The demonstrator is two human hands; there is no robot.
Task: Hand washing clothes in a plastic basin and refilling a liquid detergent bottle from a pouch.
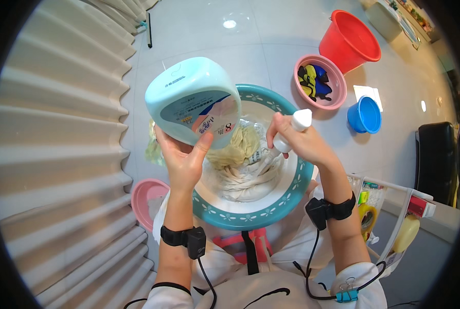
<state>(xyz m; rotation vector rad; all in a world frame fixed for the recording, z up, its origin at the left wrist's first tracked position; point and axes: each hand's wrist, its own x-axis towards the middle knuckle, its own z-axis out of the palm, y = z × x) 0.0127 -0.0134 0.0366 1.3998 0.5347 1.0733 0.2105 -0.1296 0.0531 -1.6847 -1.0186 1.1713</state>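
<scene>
A pale blue plastic detergent bottle (193, 83) is gripped by my left hand (183, 164), tilted with its base up and towards me. Its mouth is hidden from view. My right hand (311, 143) grasps a white pump dispenser head (302, 120), separate from the bottle, and its thin tube slants down over the basin. Below both hands is a large round basin (249, 218) with a teal, flower-patterned rim. Wet laundry lies in it: a pale yellow garment (235, 148) and a whitish cloth (249, 183), with water around them.
To the left hangs a pleated curtain (68, 146), beside a pink basin (141, 201). At the upper right stand a red bucket (349, 42), a pink basin (301, 98) holding dark, yellow and blue cloth, and a blue bucket (363, 117). A white rack (398, 216) is near my right arm.
</scene>
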